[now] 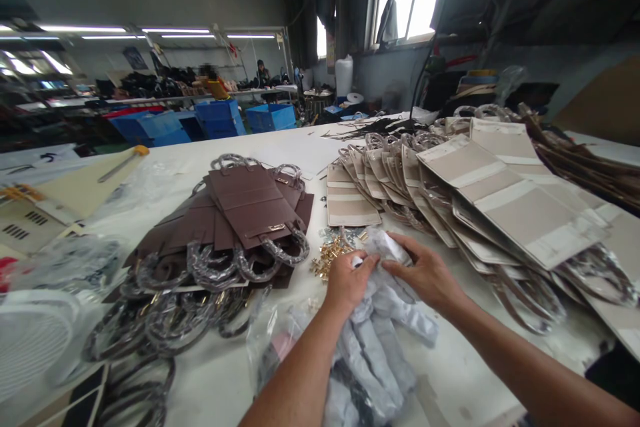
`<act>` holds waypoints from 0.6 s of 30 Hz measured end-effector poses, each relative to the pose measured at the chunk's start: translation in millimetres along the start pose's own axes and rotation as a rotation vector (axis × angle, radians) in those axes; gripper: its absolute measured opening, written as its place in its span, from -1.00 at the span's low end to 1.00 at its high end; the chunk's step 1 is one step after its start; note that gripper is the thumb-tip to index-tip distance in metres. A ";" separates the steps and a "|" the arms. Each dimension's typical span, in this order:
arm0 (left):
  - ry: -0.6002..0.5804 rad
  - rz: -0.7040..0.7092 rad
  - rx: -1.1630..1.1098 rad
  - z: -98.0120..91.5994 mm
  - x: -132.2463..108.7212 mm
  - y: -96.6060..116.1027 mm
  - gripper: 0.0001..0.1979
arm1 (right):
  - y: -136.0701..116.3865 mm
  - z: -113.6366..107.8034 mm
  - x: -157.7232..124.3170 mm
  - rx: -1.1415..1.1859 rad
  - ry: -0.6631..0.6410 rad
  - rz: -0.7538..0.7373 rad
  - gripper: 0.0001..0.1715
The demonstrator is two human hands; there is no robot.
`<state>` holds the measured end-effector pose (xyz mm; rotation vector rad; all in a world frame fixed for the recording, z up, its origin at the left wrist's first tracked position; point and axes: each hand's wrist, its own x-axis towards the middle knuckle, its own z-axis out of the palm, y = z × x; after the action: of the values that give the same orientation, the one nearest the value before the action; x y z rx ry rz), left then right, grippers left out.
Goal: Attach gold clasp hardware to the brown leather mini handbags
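In front of me my left hand [349, 283] is closed, its thumb and fingers pinching a pale, thin-wrapped packet [387, 247]. My right hand [423, 272] grips the same packet from the other side, thumb and fingers bent round it. What the wrapping contains is hidden. Below both hands lie several similar whitish-grey wrapped bundles [373, 353], next to a clear plastic bag [270, 327]. Close beyond my left hand is a small heap of gold-coloured metal pieces [326, 259].
Dark brown bag panels [253, 203] with plastic-wrapped handles are stacked on the left. Beige panels [510, 190] with similar handles fan out on the right. A white mesh basket [37, 333] stands at the left edge. Blue bins [220, 118] and people are farther back.
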<state>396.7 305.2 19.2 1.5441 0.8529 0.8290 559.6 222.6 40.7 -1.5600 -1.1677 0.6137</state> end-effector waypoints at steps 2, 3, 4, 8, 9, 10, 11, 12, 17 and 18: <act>0.003 -0.006 0.009 -0.3 1.2 -0.3 -0.59 | -3.1 -4.4 -2.2 0.164 -0.037 0.082 -0.25; 0.006 -0.009 0.009 -0.7 2.0 -0.7 -0.58 | -3.9 -6.9 -3.4 0.271 -0.057 0.123 -0.25; 0.014 -0.013 0.006 -1.4 2.8 -1.4 -0.57 | -3.8 -9.6 -4.3 0.381 -0.075 0.163 -0.30; 0.021 -0.025 -0.051 -3.8 5.6 -5.6 -0.54 | 5.8 -22.6 -1.5 0.626 -0.096 0.307 -0.42; 0.003 -0.032 -0.077 -3.9 5.7 -6.4 -0.55 | 8.7 -25.7 0.5 0.621 -0.104 0.328 -0.38; -0.020 -0.040 -0.103 -3.8 5.6 -6.8 -0.56 | 10.7 -28.5 2.6 0.593 -0.122 0.333 -0.35; -0.043 -0.050 -0.128 -3.4 5.1 -6.8 -0.58 | 11.7 -30.6 4.4 0.543 -0.142 0.318 -0.34; -0.063 -0.059 -0.151 -2.9 4.6 -6.6 -0.59 | 11.4 -32.1 5.6 0.483 -0.158 0.285 -0.34; -0.135 -0.098 -0.221 -0.8 2.5 -4.4 -0.58 | 0.3 -28.4 -0.8 0.428 -0.352 0.202 -0.36; -0.144 -0.100 -0.217 -0.6 2.7 -4.4 -0.57 | -1.2 -26.1 -3.1 0.459 -0.415 0.242 -0.41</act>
<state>397.2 308.3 15.1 1.3420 0.7055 0.7047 579.9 208.6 49.7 -1.2130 -1.0403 1.3160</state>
